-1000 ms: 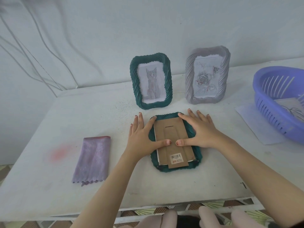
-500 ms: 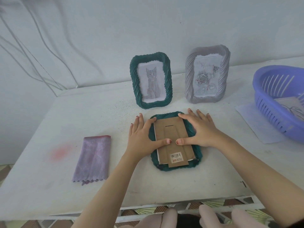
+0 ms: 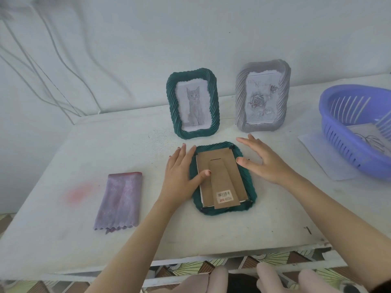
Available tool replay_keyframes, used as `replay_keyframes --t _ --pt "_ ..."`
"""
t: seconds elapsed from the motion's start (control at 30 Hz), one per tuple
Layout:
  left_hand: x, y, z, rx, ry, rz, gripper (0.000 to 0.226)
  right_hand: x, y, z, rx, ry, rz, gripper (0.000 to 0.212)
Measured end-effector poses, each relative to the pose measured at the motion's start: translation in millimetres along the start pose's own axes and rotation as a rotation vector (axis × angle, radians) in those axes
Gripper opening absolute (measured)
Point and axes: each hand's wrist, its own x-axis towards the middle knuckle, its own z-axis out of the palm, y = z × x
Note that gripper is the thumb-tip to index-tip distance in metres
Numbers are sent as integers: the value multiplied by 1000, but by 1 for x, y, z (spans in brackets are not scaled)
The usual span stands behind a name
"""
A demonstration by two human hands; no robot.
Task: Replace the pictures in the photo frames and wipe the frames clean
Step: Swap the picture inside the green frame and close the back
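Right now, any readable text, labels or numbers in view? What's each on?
Sticker on the cardboard backing of the face-down green frame: barcode, red print perhaps "2CO"; digits too small to read.
Rose picture in the grey frame: script heading, too blurred to read.
No other text visible.

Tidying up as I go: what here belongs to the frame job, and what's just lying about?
Job: face-down green frame, cat frame, rose frame, purple cloth, blue basket holding a picture sheet.
Lying about: wall cables, pink stain.
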Motion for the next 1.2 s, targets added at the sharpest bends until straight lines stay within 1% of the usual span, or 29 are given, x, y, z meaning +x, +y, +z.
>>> replay_keyframes --t 0.07,0.13,0.23,0.33,0.4,0.5,0.73,0.93,1.07,1.2 --pt "-8 -1 -1 -57 26 81 65 -11 2 -1 -24 3 -46 56" --pt "-20 0 -4 -134 20 155 53 -24 2 0 -46 -30 -91 53" --pt "-37 -1 -8 -192 -37 208 42 -42 6 4 -76 -99 -140 52" --pt "-49 -5 -9 -134 -138 202 51 -54 9 7 -116 -132 -155 53" --pt "-52 -7 -9 -84 -174 207 55 -59 9 8 -143 -138 -159 52" --pt "-51 -8 -10 -52 -183 207 57 -61 8 8 -158 -133 -148 50" --pt "-50 -9 -14 -21 -205 226 62 -58 6 5 -194 -175 -154 59" --pt "-49 -9 -13 29 -169 258 58 -57 7 7 -209 -140 -179 55" --pt "-52 -8 -12 81 -119 319 55 -59 11 9 -261 -133 -215 53" --pt "-56 -7 -10 111 -107 329 55 -61 11 10 -324 -138 -253 54"
